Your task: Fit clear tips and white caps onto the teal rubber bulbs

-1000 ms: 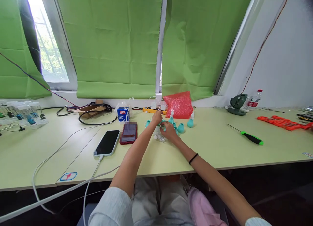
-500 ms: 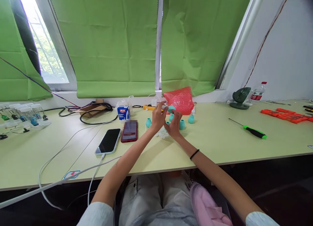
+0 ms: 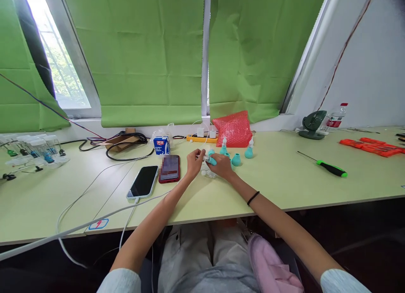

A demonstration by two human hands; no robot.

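Note:
My left hand (image 3: 193, 160) and my right hand (image 3: 220, 166) meet low over the pale green table (image 3: 284, 187), both closed on a small teal bulb with a clear tip (image 3: 210, 159). Small clear plastic pieces (image 3: 208, 173) lie on the table just under my hands. Several more teal bulbs (image 3: 236, 159) stand right behind them, two with white nozzles on top. A black band sits on my right wrist.
A phone on a white cable (image 3: 144, 181) and a red phone (image 3: 169, 168) lie left of my hands. Behind stand a small blue carton (image 3: 160, 145), a red bubble-wrap bag (image 3: 232, 129) and a yellow power strip (image 3: 201, 138). A green-handled screwdriver (image 3: 327, 168) lies right; clear jars (image 3: 33, 149) far left.
My hands rose off the table with a teal bulb half a second ago and have now dropped back down close to the table, still together on it.

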